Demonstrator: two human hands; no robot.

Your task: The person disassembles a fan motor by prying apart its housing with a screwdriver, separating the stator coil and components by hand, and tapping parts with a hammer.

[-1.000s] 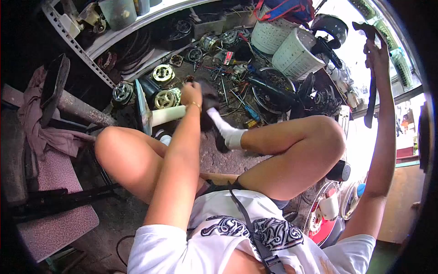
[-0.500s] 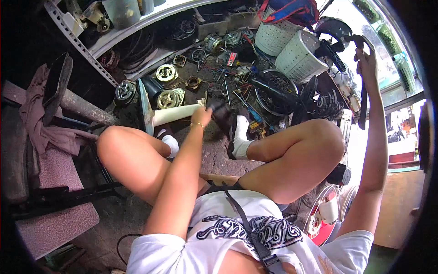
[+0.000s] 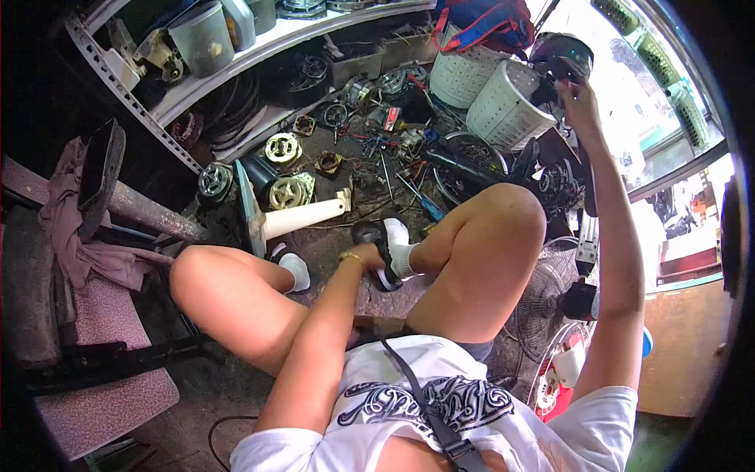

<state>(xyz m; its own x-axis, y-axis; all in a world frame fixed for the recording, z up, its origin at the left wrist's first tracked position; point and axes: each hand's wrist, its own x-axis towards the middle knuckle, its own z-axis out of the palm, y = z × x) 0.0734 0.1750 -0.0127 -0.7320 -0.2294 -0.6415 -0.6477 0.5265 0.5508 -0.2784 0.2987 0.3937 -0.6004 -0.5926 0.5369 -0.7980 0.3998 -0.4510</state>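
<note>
My right hand [image 3: 580, 104] is raised at the upper right, its fingers wrapped round a dark hammer [image 3: 591, 200]. The lower handle shows beside my forearm, while the head is hard to separate from the black bowl-shaped part [image 3: 562, 55] behind it. Down between my knees, my left hand [image 3: 363, 256] is closed at a black rounded part [image 3: 366, 231], next to my foot in its white sock [image 3: 397, 236] and dark slipper. My wrist and fingers hide some of that part. A cream fan-stand piece [image 3: 307, 216] with a flat base lies just beyond.
Fan motors [image 3: 283, 148], screwdrivers [image 3: 429, 206] and loose parts litter the floor ahead. White perforated baskets [image 3: 507, 106] stand at the upper right, below a metal shelf [image 3: 259, 51]. A wire fan guard [image 3: 543, 295] leans by my right knee. A pink-topped bench [image 3: 102, 346] is on the left.
My right hand has moved left with the hammer, toward the black bowl-shaped part. My left hand has come closer to me, down beside my foot. My right knee has shifted inward.
</note>
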